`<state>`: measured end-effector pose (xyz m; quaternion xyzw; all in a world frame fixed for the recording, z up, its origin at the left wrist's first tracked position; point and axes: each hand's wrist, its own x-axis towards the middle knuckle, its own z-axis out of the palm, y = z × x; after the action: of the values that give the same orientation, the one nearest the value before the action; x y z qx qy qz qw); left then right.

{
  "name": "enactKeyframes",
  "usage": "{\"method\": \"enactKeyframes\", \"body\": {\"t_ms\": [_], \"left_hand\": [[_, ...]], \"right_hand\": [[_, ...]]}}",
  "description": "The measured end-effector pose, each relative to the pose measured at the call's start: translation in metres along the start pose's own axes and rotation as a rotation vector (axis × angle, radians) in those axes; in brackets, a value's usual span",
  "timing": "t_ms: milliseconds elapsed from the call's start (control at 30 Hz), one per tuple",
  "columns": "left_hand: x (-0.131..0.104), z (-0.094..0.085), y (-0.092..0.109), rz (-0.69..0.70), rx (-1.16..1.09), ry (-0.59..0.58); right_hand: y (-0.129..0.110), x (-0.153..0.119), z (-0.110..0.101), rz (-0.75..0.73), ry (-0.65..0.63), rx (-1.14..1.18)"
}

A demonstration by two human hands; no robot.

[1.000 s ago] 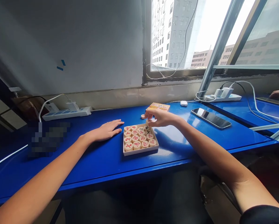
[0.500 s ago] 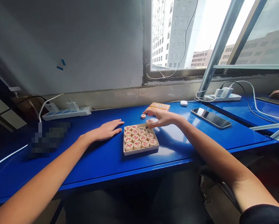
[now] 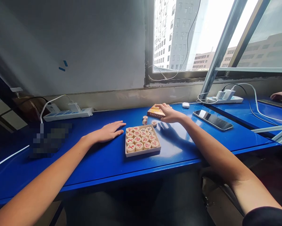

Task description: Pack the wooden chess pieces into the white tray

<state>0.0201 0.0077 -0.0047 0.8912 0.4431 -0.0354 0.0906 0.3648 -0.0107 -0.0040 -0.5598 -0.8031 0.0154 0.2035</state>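
An open box (image 3: 143,153) full of round wooden chess pieces, most with red characters and a few with black, sits on the blue table. Behind it lie loose pieces: one (image 3: 154,123) flat, one (image 3: 144,121) tilted on its side, and one (image 3: 145,117) farther back. My left hand (image 3: 110,131) rests flat on the table left of the box, fingers spread, holding nothing. At the orange box lid (image 3: 153,111), my right hand (image 3: 168,113) reaches over its right part with fingers apart; whether they touch it is unclear.
A black phone (image 3: 213,120) and a white earphone case (image 3: 185,105) lie to the right. Power strips with cables stand at the left (image 3: 67,115) and right (image 3: 225,99). Metal bars and another person's hand (image 3: 281,95) are at far right.
My right hand has moved from above the pieces back and right to the orange lid. A tilted piece now shows behind the box. My left hand stays put.
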Motion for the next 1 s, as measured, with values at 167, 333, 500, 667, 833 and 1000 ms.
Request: {"method": "enactKeyframes", "body": {"t_ms": [167,333,500,667,833,1000], "left_hand": [[-0.001,-0.002,0.003,-0.005,0.001,-0.001],[-0.001,-0.003,0.004,0.001,0.008,-0.002],[0.000,-0.001,0.003,0.008,0.008,0.001],[0.000,-0.001,0.004,0.007,0.008,-0.002],[0.000,-0.001,0.002,0.002,0.010,0.000],[0.001,0.001,-0.001,0.002,0.012,0.002]], "right_hand": [[-0.008,0.002,0.009,-0.101,-0.077,0.033],[-0.028,0.002,0.008,-0.214,-0.025,0.082],[-0.047,-0.002,0.008,-0.271,0.025,0.092],[-0.052,-0.003,0.011,-0.348,-0.014,0.182],[-0.057,-0.002,0.016,-0.370,-0.070,0.227],[-0.059,-0.001,0.020,-0.275,-0.052,0.148]]}}
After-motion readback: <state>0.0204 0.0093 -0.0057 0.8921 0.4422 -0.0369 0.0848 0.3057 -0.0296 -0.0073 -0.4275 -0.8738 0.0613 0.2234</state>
